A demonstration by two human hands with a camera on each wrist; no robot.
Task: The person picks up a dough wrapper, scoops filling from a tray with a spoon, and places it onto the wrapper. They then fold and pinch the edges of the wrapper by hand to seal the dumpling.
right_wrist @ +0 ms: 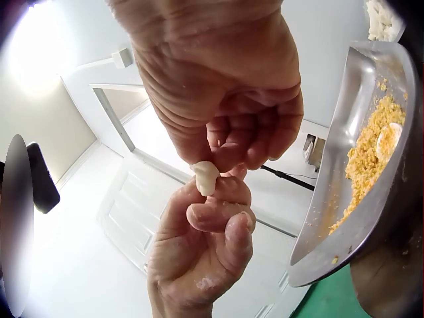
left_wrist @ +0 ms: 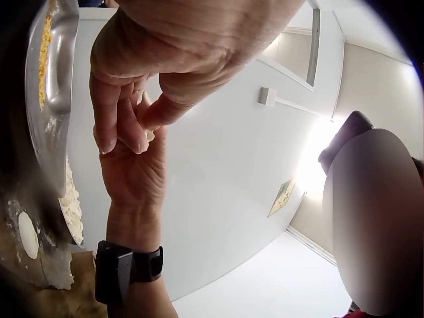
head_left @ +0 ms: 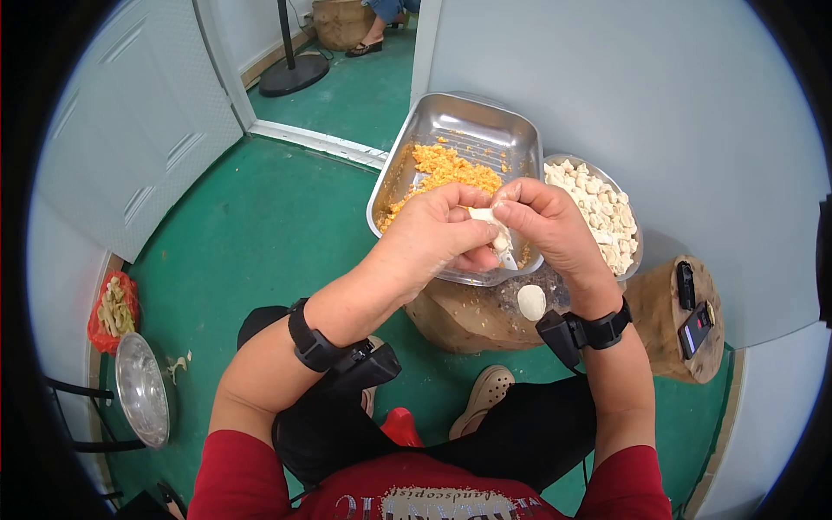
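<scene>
A small pale piece of dough [head_left: 500, 236] is between both hands, above the near edge of a metal tray [head_left: 381, 165]. The left hand [head_left: 438, 230] holds it with thumb and curled fingers. The right hand [head_left: 555, 227] pinches its upper edge between thumb and forefinger. In the right wrist view the folded dough [right_wrist: 206, 177] shows between the fingertips of the right hand [right_wrist: 225, 99] and the left hand [right_wrist: 205, 252]. Yellow crumbly filling [head_left: 446, 166] lies in the tray. A flat round wrapper [head_left: 531, 302] rests on the wooden stump [head_left: 451, 321] below the hands.
Right of the tray stands a bowl of many pale dough pieces [head_left: 598, 204]. A second stump [head_left: 667, 347] carries a phone [head_left: 694, 329] and a dark device. A metal basin [head_left: 141, 390] and a red bag [head_left: 97, 322] are at the left. Another person's foot [head_left: 366, 48] shows beyond the doorway.
</scene>
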